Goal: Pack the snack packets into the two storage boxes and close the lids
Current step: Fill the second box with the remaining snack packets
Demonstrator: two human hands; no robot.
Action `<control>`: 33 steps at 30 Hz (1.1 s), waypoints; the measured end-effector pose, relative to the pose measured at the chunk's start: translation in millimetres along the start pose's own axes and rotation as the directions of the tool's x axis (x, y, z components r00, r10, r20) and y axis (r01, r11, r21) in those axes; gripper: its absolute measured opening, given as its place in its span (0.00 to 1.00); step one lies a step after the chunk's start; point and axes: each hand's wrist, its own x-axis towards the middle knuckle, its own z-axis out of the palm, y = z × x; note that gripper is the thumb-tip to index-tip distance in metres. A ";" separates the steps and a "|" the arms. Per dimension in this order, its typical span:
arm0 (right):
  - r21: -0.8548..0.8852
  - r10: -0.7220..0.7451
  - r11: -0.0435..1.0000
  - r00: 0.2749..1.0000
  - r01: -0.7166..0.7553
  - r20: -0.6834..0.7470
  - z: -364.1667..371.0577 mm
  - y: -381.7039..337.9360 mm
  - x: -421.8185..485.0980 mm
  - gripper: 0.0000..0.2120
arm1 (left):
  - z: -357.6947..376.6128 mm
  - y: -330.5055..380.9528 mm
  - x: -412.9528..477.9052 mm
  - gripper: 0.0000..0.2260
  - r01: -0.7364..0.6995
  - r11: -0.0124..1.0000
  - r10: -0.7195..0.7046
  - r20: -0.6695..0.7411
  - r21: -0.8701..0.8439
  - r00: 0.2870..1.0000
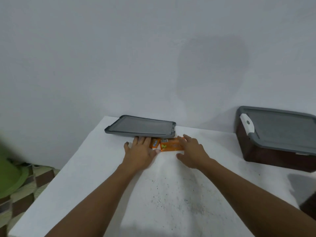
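Larger snack packet [171,145]: an orange packet is lying flat on the white table [102,168], just right of the frame's centre, with its long side running left to right.
Smaller snack packet [154,142]: a second orange packet is lying just left of the first, touching or nearly touching it, and its far end is sitting right at the near edge of the loose lid.
Right hand [193,152]: it is reaching in from the lower right with its fingers spread and nearly straight, covering the right end of the larger packet. It is gripping nothing, and whether it is pressing on the packet cannot be told.
Left hand [141,151]: it is lying palm down beside the smaller packet with straight fingers, holding nothing. Its fingertips are disappearing under the loose lid's near edge, and its thumb is pointing towards the larger packet's near left corner.
Loose lid [142,124]: a grey rectangular lid is resting on the table's far side, against the wall, directly behind both packets.
Storage box [266,153]: a dark brown box is standing at the right edge of the frame, well apart from the packets.
Box lid [283,127]: a grey lid is sitting on the box, with a white latch [247,123] at its left end.
Wall [102,57]: plain and pale, it is filling the upper half of the frame.
Floor [34,182]: a checked surface is showing at lower left, beside a blurred green object [10,175].
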 end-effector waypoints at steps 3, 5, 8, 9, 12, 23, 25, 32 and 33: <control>-0.095 -0.084 0.991 0.992 0.093 0.099 -1.4 -4.3 10.5 0.37 | -7.0 -1.5 14.7 0.26 -0.074 0.996 0.071 0.060 0.050 0.996; -0.114 -0.098 0.987 0.982 0.117 0.158 -1.7 -8.2 17.0 0.37 | -9.9 -2.2 20.8 0.25 -0.089 0.993 0.077 0.140 0.082 0.987; -0.095 -0.108 0.987 0.973 0.129 0.202 -3.1 -12.8 26.4 0.37 | -9.1 -2.4 24.8 0.27 -0.048 0.998 0.041 0.163 0.036 0.986; -0.086 -0.116 0.987 0.974 0.135 0.197 -4.0 -13.5 29.5 0.36 | -7.7 -2.3 25.9 0.27 -0.028 1.000 0.028 0.137 -0.004 0.990; -0.093 -0.130 0.985 0.984 0.142 0.125 -8.1 -12.9 36.0 0.29 | -1.2 1.6 30.0 0.20 -0.010 0.988 0.017 0.045 -0.152 0.999; -0.013 -0.043 0.999 0.971 0.048 0.234 -25.1 -2.9 -2.5 0.33 | -28.1 18.6 -2.7 0.25 0.063 0.964 -0.005 0.220 -0.258 0.975; 0.088 -0.066 0.995 0.954 0.042 0.292 -37.2 5.2 -20.1 0.33 | -40.1 16.9 -11.1 0.26 0.158 0.862 0.016 0.337 -0.481 0.942; 0.466 -0.141 0.878 0.872 -0.109 0.469 -84.0 53.8 -85.7 0.19 | -32.4 11.1 -37.5 0.29 0.479 0.294 0.295 0.555 -0.827 0.778; 0.505 -0.154 0.855 0.872 -0.118 0.465 -90.7 62.6 -94.9 0.16 | -32.4 20.9 -42.8 0.30 0.480 0.249 0.342 0.540 -0.841 0.769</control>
